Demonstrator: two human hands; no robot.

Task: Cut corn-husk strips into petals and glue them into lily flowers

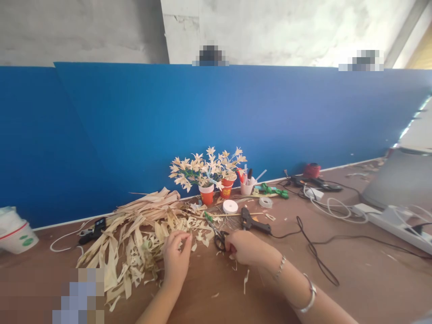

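Observation:
My left hand [177, 257] is over the table beside the dried husks, thumb and fingertips drawn together. Whatever sits in that pinch is too small to make out. Black-handled scissors [220, 241] lie with blades pointing away, and the curled fingers of my right hand [248, 247] close at their handle loops. Pale dried husks [145, 225] form a spread heap on the left, with cut scraps around both hands. Just beyond the right hand rests a black glue gun [254, 221]. A white tape roll [230, 206] lies behind the scissors.
Husk flowers stand in red paper cups [207, 195] against the blue partition [135, 126]. Near them are a pen cup [247, 187] and a clear tape roll [266, 203]. Cables and a white power strip [398, 225] occupy the right; a white tub [16, 234] sits far left.

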